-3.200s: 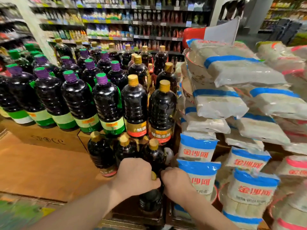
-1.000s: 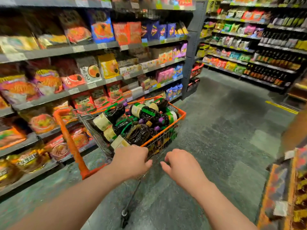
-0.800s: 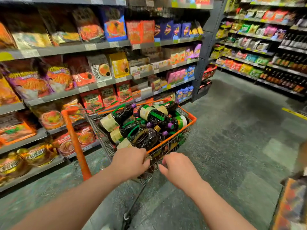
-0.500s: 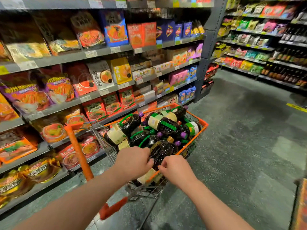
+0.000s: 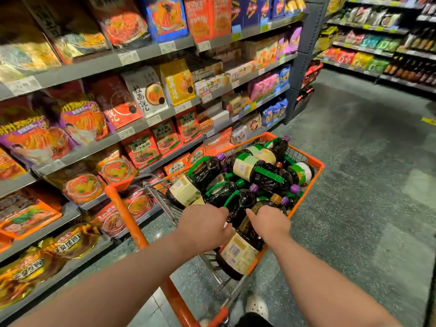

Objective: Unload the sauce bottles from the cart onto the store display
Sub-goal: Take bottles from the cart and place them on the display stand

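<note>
I'm at the pick step: left hand [image 5: 204, 226] and right hand [image 5: 269, 223] both curl a grip round one dark sauce bottle [image 5: 240, 251] at the near end of the orange cart [image 5: 317, 165], other bottles [image 5: 257, 169] piled beyond. Next I'd lift it clear and turn toward the display, not in view.

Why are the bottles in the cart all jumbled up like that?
The sauce bottles lie on their sides, heaped every which way in the orange cart. Nothing looks spilled or broken. The left hand and right hand grip the nearest bottle.
</note>
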`<state>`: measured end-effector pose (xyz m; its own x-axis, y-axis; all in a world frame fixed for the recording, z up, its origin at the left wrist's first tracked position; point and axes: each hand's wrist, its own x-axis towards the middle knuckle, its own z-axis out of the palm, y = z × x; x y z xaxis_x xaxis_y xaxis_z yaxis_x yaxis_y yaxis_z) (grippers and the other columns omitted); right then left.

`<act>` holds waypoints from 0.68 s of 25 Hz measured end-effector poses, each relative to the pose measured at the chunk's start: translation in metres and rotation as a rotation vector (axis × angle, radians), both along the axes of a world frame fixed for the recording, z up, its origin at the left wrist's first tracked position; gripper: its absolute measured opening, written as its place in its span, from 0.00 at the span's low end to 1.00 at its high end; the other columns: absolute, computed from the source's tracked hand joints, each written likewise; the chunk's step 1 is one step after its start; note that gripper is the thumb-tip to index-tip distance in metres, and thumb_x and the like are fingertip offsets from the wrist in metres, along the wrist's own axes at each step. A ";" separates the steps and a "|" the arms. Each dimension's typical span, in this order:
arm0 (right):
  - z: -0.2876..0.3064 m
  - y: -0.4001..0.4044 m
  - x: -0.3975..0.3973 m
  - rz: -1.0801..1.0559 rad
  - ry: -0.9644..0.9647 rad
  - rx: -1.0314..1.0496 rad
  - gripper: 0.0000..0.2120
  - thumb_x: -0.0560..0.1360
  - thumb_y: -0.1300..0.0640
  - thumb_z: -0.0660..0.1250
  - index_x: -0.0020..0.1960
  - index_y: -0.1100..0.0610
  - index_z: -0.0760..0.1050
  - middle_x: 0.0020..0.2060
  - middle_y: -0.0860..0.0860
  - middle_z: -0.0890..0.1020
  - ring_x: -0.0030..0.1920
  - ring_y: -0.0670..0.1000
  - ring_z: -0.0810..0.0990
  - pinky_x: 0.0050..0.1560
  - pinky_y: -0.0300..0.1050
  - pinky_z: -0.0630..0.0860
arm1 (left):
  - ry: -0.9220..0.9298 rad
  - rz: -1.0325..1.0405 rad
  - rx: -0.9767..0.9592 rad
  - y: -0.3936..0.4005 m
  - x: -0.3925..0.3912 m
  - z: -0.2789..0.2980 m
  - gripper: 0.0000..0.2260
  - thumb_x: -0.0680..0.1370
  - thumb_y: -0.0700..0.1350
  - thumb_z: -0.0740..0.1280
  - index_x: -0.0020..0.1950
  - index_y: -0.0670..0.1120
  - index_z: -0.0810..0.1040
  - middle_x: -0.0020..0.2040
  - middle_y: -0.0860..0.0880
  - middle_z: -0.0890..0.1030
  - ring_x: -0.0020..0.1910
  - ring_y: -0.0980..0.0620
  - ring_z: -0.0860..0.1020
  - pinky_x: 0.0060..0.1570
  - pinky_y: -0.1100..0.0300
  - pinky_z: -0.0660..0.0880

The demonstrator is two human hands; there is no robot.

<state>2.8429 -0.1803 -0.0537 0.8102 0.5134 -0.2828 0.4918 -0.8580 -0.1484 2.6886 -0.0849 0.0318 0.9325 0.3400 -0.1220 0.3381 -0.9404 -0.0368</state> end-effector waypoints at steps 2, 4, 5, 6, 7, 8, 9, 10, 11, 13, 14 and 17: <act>-0.007 0.010 0.005 -0.068 0.065 -0.019 0.29 0.76 0.32 0.53 0.34 0.56 0.70 0.33 0.51 0.77 0.33 0.53 0.75 0.31 0.41 0.70 | 0.008 0.020 -0.018 0.004 0.000 -0.002 0.14 0.81 0.58 0.55 0.46 0.48 0.67 0.35 0.50 0.72 0.39 0.44 0.78 0.35 0.56 0.74; -0.014 0.017 0.009 -0.122 0.108 -0.039 0.31 0.75 0.30 0.52 0.34 0.56 0.72 0.31 0.50 0.76 0.32 0.52 0.76 0.30 0.40 0.69 | 0.031 0.034 -0.014 0.006 -0.001 -0.006 0.14 0.82 0.58 0.55 0.47 0.48 0.69 0.36 0.49 0.72 0.39 0.44 0.78 0.34 0.57 0.71; -0.017 0.021 0.011 -0.135 0.107 -0.052 0.32 0.74 0.29 0.52 0.34 0.55 0.73 0.31 0.50 0.78 0.31 0.51 0.76 0.29 0.39 0.69 | 0.044 0.040 -0.008 0.008 -0.002 -0.008 0.14 0.81 0.58 0.55 0.48 0.47 0.70 0.36 0.49 0.73 0.40 0.43 0.78 0.34 0.58 0.70; -0.020 0.024 0.013 -0.149 0.106 -0.065 0.32 0.73 0.28 0.52 0.34 0.55 0.75 0.31 0.50 0.79 0.30 0.51 0.77 0.29 0.39 0.69 | 0.057 0.046 -0.003 0.009 -0.002 -0.010 0.15 0.81 0.57 0.55 0.49 0.47 0.71 0.38 0.48 0.75 0.40 0.43 0.79 0.34 0.58 0.68; -0.023 0.026 0.015 -0.164 0.108 -0.073 0.31 0.73 0.28 0.53 0.35 0.55 0.76 0.31 0.50 0.80 0.30 0.51 0.78 0.30 0.39 0.70 | 0.066 0.053 -0.004 0.010 -0.002 -0.012 0.15 0.81 0.57 0.55 0.50 0.47 0.71 0.39 0.47 0.77 0.41 0.42 0.79 0.34 0.57 0.68; -0.026 0.028 0.017 -0.176 0.111 -0.076 0.30 0.73 0.28 0.55 0.35 0.54 0.76 0.31 0.50 0.81 0.31 0.51 0.79 0.31 0.39 0.72 | 0.070 0.057 -0.009 0.011 -0.001 -0.014 0.15 0.81 0.58 0.55 0.50 0.47 0.72 0.41 0.47 0.78 0.41 0.43 0.79 0.34 0.57 0.68; -0.029 0.031 0.018 -0.189 0.117 -0.072 0.27 0.73 0.31 0.58 0.37 0.54 0.77 0.32 0.50 0.82 0.33 0.52 0.80 0.32 0.39 0.72 | 0.072 0.052 -0.015 0.012 0.001 -0.016 0.16 0.81 0.58 0.55 0.50 0.47 0.72 0.41 0.46 0.79 0.41 0.43 0.79 0.35 0.57 0.69; -0.031 0.033 0.019 -0.206 0.133 -0.060 0.24 0.74 0.34 0.60 0.38 0.54 0.78 0.33 0.50 0.82 0.34 0.52 0.81 0.33 0.39 0.72 | 0.078 0.043 -0.024 0.012 0.003 -0.018 0.16 0.81 0.58 0.54 0.49 0.47 0.72 0.41 0.46 0.79 0.41 0.43 0.79 0.36 0.57 0.70; -0.033 0.035 0.018 -0.231 0.159 -0.046 0.21 0.73 0.37 0.61 0.39 0.54 0.78 0.34 0.50 0.83 0.36 0.53 0.82 0.33 0.39 0.71 | 0.080 0.037 -0.038 0.012 0.005 -0.020 0.16 0.81 0.58 0.54 0.49 0.47 0.71 0.41 0.46 0.79 0.41 0.43 0.79 0.37 0.58 0.70; -0.036 0.034 0.016 -0.296 0.214 -0.001 0.17 0.71 0.41 0.62 0.40 0.54 0.79 0.34 0.50 0.83 0.37 0.53 0.82 0.34 0.40 0.71 | 0.073 0.038 -0.068 0.011 0.012 -0.024 0.15 0.81 0.58 0.55 0.48 0.47 0.71 0.42 0.47 0.79 0.42 0.44 0.79 0.37 0.58 0.70; -0.036 0.031 0.014 -0.324 0.238 0.023 0.17 0.70 0.42 0.62 0.40 0.55 0.79 0.34 0.50 0.83 0.37 0.54 0.82 0.35 0.40 0.71 | 0.067 0.046 -0.082 0.012 0.015 -0.026 0.15 0.81 0.58 0.55 0.48 0.47 0.70 0.41 0.47 0.79 0.42 0.43 0.79 0.37 0.58 0.70; -0.031 0.013 0.011 -0.381 0.285 0.090 0.16 0.71 0.41 0.63 0.38 0.55 0.75 0.32 0.49 0.78 0.35 0.53 0.77 0.33 0.42 0.67 | 0.054 0.067 -0.109 0.019 0.025 -0.029 0.14 0.81 0.58 0.56 0.48 0.47 0.69 0.37 0.49 0.72 0.39 0.45 0.76 0.36 0.56 0.72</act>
